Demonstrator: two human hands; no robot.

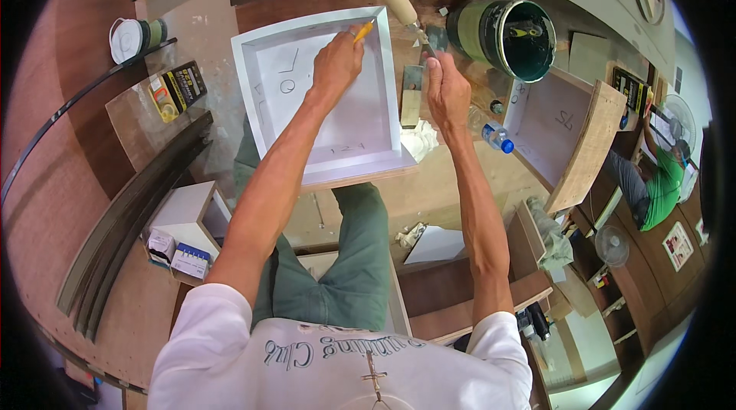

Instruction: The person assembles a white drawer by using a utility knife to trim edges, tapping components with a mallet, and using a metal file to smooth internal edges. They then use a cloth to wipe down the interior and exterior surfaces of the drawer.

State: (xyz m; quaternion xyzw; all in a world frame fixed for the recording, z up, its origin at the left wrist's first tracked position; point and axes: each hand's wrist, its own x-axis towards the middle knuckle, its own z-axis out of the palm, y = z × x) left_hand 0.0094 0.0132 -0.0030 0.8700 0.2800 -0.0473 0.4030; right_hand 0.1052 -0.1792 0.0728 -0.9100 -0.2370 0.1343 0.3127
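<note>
A white-lined, drawer-like open box with pencil marks inside lies before me. My left hand reaches into its far right corner, fingers closed on a slim yellow tool with a thin tip; its exact kind is unclear. Outside the box's right side, my right hand has its fingers closed around a thin dark piece, mostly hidden by the fingers. Just beyond it lies a beige cylinder with a white end; whether it joins the piece in my hand cannot be seen.
An open bucket, dark green inside, stands to the right, near a water bottle and another box. Curved dark strips and a small white cabinet are at left. A person in green sits at far right.
</note>
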